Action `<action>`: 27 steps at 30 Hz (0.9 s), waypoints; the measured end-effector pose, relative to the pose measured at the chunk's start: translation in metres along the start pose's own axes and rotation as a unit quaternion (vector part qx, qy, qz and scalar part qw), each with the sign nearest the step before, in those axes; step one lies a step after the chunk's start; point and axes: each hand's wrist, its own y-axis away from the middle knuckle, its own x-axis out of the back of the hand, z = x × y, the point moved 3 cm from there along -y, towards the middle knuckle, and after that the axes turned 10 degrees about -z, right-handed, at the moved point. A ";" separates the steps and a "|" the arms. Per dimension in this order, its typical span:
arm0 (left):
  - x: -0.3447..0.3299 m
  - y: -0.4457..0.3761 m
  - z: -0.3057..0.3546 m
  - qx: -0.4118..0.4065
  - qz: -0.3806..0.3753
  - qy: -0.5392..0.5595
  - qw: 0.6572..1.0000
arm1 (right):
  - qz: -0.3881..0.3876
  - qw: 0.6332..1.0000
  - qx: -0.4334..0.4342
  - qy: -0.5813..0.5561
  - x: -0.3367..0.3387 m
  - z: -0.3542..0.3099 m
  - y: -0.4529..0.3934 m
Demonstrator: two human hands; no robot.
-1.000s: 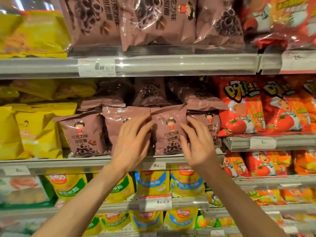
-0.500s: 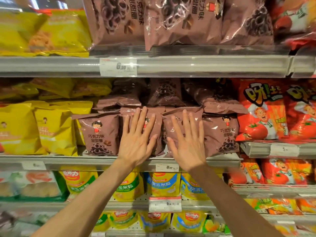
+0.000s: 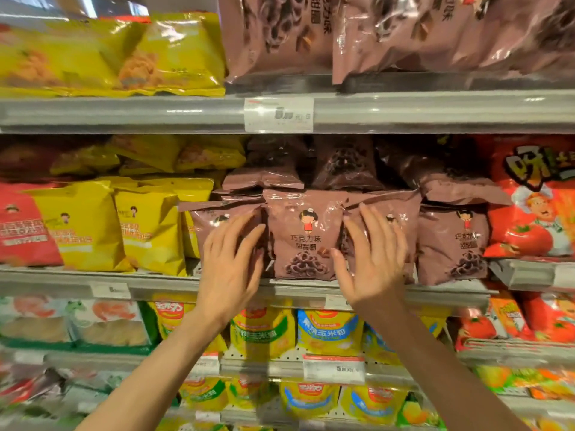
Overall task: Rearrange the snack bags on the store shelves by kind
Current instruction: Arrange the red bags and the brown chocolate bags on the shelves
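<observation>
Several brown chocolate-ring snack bags stand in a row on the middle shelf (image 3: 155, 283). My left hand (image 3: 231, 265) lies flat with straight fingers against the leftmost brown bag (image 3: 211, 225). My right hand (image 3: 371, 262) presses flat on another brown bag (image 3: 398, 213). Between the two hands a brown bag (image 3: 306, 234) stands upright, face out, uncovered. A fourth brown bag (image 3: 451, 244) stands to the right. More brown bags lie stacked behind them.
Yellow bags (image 3: 149, 228) and a red bag (image 3: 21, 225) stand left of the brown row; red tomato bags (image 3: 535, 206) stand right. The upper shelf holds yellow and large brown bags (image 3: 280, 35). Lower shelves hold yellow corn-snack bags (image 3: 326, 331).
Both hands moved apart, uncovering the middle brown bag between them. The view shifted left, bringing the yellow bags and a red bag further into sight.
</observation>
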 end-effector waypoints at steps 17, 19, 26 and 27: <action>-0.029 -0.012 -0.057 -0.046 -0.049 -0.054 0.996 | -0.109 0.986 -0.012 0.127 -0.070 -0.068 -0.028; -0.031 -0.013 -0.057 -0.043 -0.048 -0.056 0.996 | -0.117 0.984 -0.020 0.135 -0.072 -0.067 -0.028; -0.020 -0.013 -0.056 -0.042 -0.064 0.010 0.997 | -0.131 0.982 -0.031 0.130 -0.069 -0.070 -0.026; -0.015 -0.013 -0.056 -0.040 -0.068 0.044 0.996 | -0.130 0.985 -0.039 0.108 -0.068 -0.070 -0.027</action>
